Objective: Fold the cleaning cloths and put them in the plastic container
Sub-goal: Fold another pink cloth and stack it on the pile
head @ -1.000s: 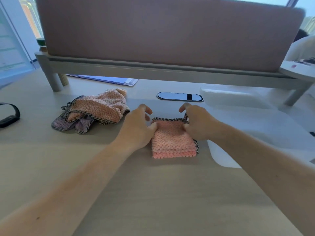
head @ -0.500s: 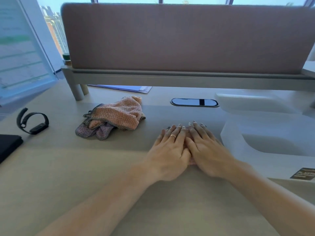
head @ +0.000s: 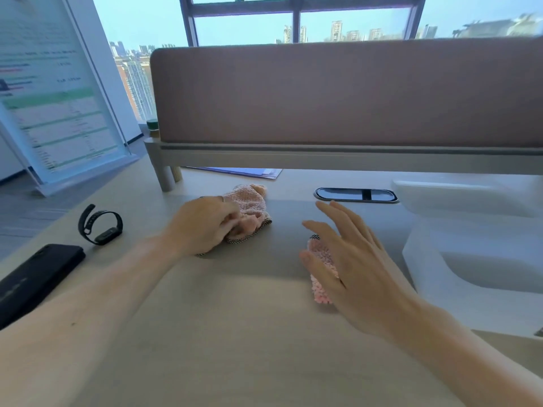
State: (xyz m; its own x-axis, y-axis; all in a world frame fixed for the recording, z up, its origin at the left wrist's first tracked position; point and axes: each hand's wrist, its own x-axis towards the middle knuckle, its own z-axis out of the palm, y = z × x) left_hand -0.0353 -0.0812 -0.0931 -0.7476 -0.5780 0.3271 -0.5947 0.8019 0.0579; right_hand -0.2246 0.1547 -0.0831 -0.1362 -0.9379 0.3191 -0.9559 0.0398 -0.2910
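A folded pink cleaning cloth lies on the desk, mostly hidden under my right hand, whose fingers are spread and rest flat on it. A loose heap of pink cloths with dark checked edging sits further left and back. My left hand has its fingers curled into that heap and grips it. The translucent white plastic container stands open at the right, just beyond my right hand.
A black wristband and a black phone lie at the left. A padded desk divider on grey legs closes the back. A dark oval cable port and papers lie beneath it. A sign board leans far left.
My left hand left the folded cloth and moved left onto the loose heap, closing on it. My right hand stays on the folded cloth. The view has tilted upward.
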